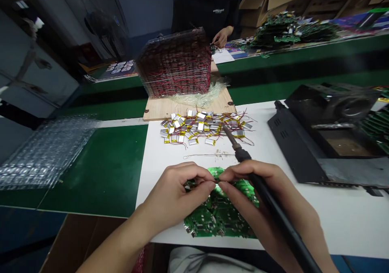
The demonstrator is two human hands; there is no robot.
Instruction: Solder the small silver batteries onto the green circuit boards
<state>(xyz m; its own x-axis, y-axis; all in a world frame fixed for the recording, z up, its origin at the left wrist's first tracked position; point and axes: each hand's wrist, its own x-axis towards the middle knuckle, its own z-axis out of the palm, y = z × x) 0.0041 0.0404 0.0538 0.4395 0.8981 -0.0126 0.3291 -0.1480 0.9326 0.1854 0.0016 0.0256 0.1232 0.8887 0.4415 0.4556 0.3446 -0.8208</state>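
Note:
Both hands meet above green circuit boards [219, 220] lying on the white table surface. My left hand [173, 192] is closed, thumb and index finger pinched at something too small to make out. Facing it, my right hand [294, 200] also pinches thumb and index finger together at the same spot. A black soldering iron [264, 188] rests in the right hand, its metal tip pointing up and away. Beyond the tip lies a pile of small silver battery cells [200, 126] with yellow tape and thin red and dark wires.
A wooden board [223, 99] carries a tall stack of clear trays [179, 64] with red wires. At right stands a dark metal box [304, 143]. Bubble wrap [45, 151] lies left. Across the bench, a person's hand [223, 36] works near piled circuit boards [282, 30].

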